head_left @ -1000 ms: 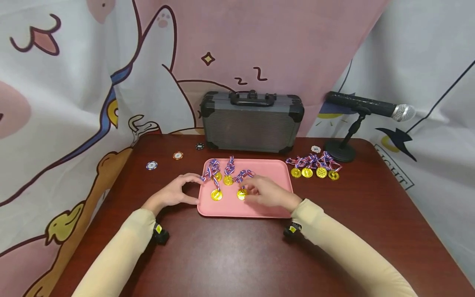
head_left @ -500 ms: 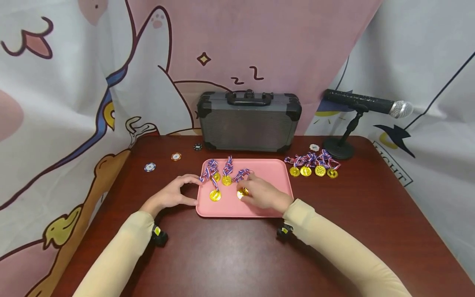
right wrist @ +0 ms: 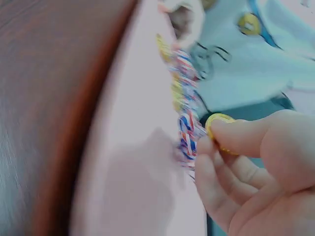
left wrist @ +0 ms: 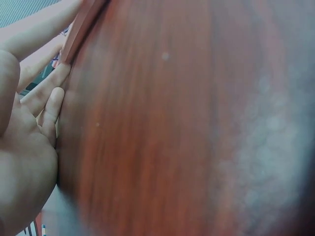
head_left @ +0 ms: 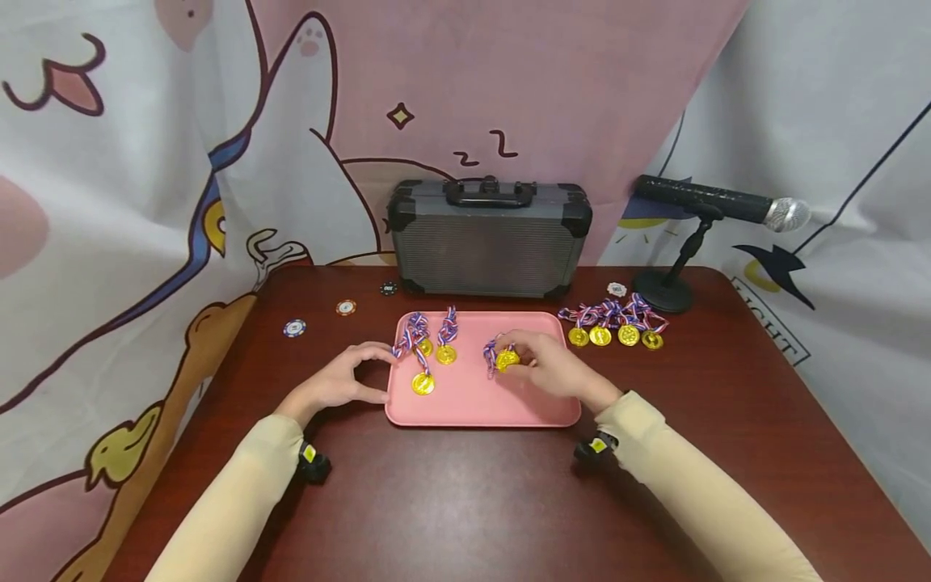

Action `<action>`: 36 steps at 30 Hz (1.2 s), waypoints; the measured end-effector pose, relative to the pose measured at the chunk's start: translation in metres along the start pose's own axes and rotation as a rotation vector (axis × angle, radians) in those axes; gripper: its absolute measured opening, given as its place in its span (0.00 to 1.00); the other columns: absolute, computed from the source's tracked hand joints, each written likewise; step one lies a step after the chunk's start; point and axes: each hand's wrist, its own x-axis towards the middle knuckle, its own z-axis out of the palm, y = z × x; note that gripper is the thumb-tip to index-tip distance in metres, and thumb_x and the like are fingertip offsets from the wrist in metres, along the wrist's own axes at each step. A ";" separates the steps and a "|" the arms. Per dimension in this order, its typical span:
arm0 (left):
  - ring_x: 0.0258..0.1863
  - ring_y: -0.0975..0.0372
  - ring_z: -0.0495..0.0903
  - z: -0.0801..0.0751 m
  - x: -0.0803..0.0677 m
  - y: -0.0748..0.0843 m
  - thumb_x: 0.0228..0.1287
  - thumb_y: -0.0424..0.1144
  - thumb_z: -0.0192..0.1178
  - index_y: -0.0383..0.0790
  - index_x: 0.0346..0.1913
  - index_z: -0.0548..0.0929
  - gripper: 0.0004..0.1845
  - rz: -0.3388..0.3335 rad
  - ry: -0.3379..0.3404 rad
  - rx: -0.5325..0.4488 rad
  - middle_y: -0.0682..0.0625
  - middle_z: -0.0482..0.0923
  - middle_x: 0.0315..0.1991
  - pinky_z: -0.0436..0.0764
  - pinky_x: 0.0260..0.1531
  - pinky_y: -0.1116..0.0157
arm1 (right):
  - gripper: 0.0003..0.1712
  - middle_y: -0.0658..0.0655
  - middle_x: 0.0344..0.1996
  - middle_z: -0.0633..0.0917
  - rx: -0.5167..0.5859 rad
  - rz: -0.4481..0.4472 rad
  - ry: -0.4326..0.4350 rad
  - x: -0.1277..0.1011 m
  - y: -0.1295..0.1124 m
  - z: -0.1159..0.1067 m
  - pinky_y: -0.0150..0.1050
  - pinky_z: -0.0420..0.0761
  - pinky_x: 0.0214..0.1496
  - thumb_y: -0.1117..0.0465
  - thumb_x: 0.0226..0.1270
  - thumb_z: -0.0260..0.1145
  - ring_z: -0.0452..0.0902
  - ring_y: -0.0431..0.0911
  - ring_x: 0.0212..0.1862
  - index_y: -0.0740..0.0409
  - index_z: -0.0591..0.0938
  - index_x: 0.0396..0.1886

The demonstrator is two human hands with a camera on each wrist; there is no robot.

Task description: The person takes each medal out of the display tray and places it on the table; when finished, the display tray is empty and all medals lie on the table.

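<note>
We pinch the medal (head_left: 507, 359) in our right hand (head_left: 554, 368) above the tray (head_left: 465, 404), its ribbon hanging leftward, while our relaxed left hand (head_left: 340, 381) rests against the tray's left edge.

The pink backdrop curtain (head_left: 509, 81) carries two drawn "z" letters (head_left: 490, 148) above the grey case (head_left: 489, 236). At the right edge of the desk (head_left: 465, 501), a label on the white cloth (head_left: 771, 323) shows sideways capitals, partly cut off, ending in "IGHT". The poker chips and medals bear marks too small to read.
</note>
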 end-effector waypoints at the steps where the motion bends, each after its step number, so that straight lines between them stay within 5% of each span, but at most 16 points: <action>1: 0.71 0.49 0.67 0.000 0.000 0.000 0.49 0.45 0.85 0.49 0.58 0.87 0.31 -0.005 0.001 -0.001 0.46 0.77 0.68 0.57 0.73 0.40 | 0.18 0.53 0.43 0.86 0.040 0.002 0.024 -0.004 0.002 -0.008 0.40 0.81 0.40 0.70 0.67 0.74 0.78 0.47 0.35 0.58 0.85 0.55; 7: 0.72 0.48 0.66 0.001 0.000 0.000 0.49 0.46 0.85 0.50 0.58 0.87 0.30 -0.018 0.002 -0.005 0.46 0.76 0.69 0.57 0.72 0.38 | 0.19 0.58 0.39 0.88 0.143 0.066 0.138 -0.028 0.008 -0.058 0.38 0.85 0.40 0.71 0.69 0.73 0.85 0.51 0.37 0.58 0.83 0.58; 12: 0.72 0.48 0.66 0.001 0.001 0.000 0.50 0.45 0.85 0.50 0.58 0.87 0.30 -0.015 -0.001 -0.005 0.45 0.75 0.69 0.57 0.72 0.38 | 0.20 0.62 0.39 0.87 0.125 0.143 0.213 -0.047 0.018 -0.089 0.36 0.88 0.39 0.70 0.69 0.73 0.86 0.60 0.39 0.60 0.81 0.59; 16: 0.72 0.47 0.66 0.000 0.000 0.000 0.50 0.44 0.85 0.49 0.58 0.87 0.30 -0.013 -0.003 -0.010 0.44 0.75 0.69 0.57 0.72 0.38 | 0.21 0.63 0.45 0.86 0.082 0.207 0.248 -0.060 0.025 -0.102 0.34 0.87 0.39 0.68 0.70 0.73 0.86 0.57 0.42 0.59 0.81 0.60; 29: 0.72 0.47 0.66 0.000 0.001 0.002 0.50 0.43 0.85 0.48 0.58 0.87 0.29 -0.014 -0.008 -0.010 0.45 0.76 0.69 0.58 0.72 0.39 | 0.20 0.60 0.47 0.87 -0.001 0.196 0.169 -0.084 0.070 -0.077 0.30 0.83 0.44 0.67 0.67 0.76 0.83 0.49 0.41 0.61 0.84 0.57; 36: 0.72 0.47 0.65 0.000 0.000 0.002 0.50 0.43 0.85 0.48 0.58 0.87 0.30 -0.025 -0.008 -0.009 0.44 0.75 0.70 0.58 0.73 0.39 | 0.19 0.56 0.49 0.88 -0.021 0.211 0.065 -0.090 0.073 -0.067 0.34 0.84 0.45 0.66 0.67 0.76 0.82 0.49 0.44 0.57 0.86 0.57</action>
